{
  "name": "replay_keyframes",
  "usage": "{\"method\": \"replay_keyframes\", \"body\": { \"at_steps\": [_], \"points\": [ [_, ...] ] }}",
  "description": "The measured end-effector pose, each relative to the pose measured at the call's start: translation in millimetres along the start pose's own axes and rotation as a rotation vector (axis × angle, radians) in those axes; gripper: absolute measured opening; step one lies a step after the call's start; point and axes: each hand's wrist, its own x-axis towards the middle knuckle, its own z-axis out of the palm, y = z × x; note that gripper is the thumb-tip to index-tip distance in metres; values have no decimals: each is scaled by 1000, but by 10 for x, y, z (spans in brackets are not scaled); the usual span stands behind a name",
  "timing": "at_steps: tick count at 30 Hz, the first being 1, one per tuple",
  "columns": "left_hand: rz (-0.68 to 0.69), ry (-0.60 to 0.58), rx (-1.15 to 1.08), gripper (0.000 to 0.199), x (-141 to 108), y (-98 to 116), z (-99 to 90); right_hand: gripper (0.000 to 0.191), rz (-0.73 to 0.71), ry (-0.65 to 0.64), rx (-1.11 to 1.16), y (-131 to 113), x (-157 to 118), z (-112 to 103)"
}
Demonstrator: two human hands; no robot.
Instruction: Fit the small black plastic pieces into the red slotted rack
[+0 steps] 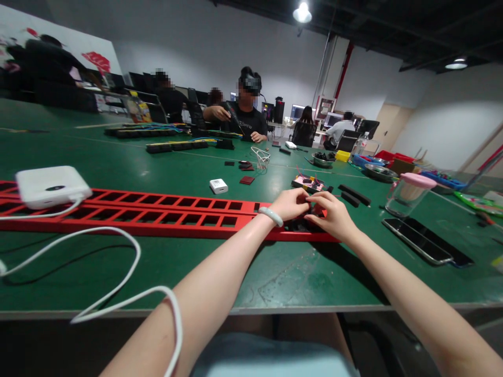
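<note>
A long red frame (pixel 188 226) with rows of rectangular openings lies along the green table in front of me. At its right end, my left hand (pixel 291 204) has its fingers drawn together, with a pale bangle (pixel 272 215) on the wrist. Facing it, my right hand (pixel 333 213) is curled with thumb and fingers bent inward over dark parts (pixel 301 226) set in the frame. The fingertips of both hands nearly meet; what they pinch is too small and covered to name. Just behind the hands sits a black holder with pink parts and wires (pixel 308 182).
A white box (pixel 53 186) with a cable rests on the frame's left. Black strips (pixel 354 195), phones (pixel 420 241) and a pink-lidded cup (pixel 411 193) stand at right. A white adapter (pixel 218 186) lies behind the frame. Across the table, a person (pixel 247 112) holds a tool.
</note>
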Motion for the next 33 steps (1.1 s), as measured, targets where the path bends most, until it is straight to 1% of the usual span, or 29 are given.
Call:
{"method": "replay_keyframes", "body": {
  "at_steps": [2, 5, 9, 11, 13, 14, 16, 18, 21, 28, 33],
  "points": [
    [-15, -7, 2, 18, -9, 29, 13, 35, 37, 9, 26, -5, 6, 4],
    [-4, -24, 26, 23, -16, 52, -10, 38, 75, -20, 68, 14, 24, -21],
    [49, -126, 136, 39, -24, 38, -97, 43, 167, -74, 142, 85, 38, -94],
    [65, -183, 254, 48, -34, 11, -139, 44, 207, -148, 174, 116, 39, -140],
    [35, -244, 371, 56, -49, -22, -161, 46, 232, -242, 191, 139, 38, -183],
    [0, -275, 415, 60, -58, -37, -163, 46, 243, -278, 199, 150, 38, -202],
    [-81, -331, 468, 67, -76, -56, -154, 48, 267, -340, 228, 173, 39, -232],
    [-125, -368, 494, 73, -88, -59, -138, 49, 288, -405, 255, 199, 41, -255],
    [-139, -384, 511, 76, -92, -50, -121, 49, 283, -465, 231, 227, 50, -281],
    [-172, -399, 524, 75, -74, -37, -117, 44, 200, -511, 136, 219, 68, -297],
    [-173, -417, 541, 76, -78, -14, -125, 45, 195, -531, 83, 224, 66, -329]
  ]
}}
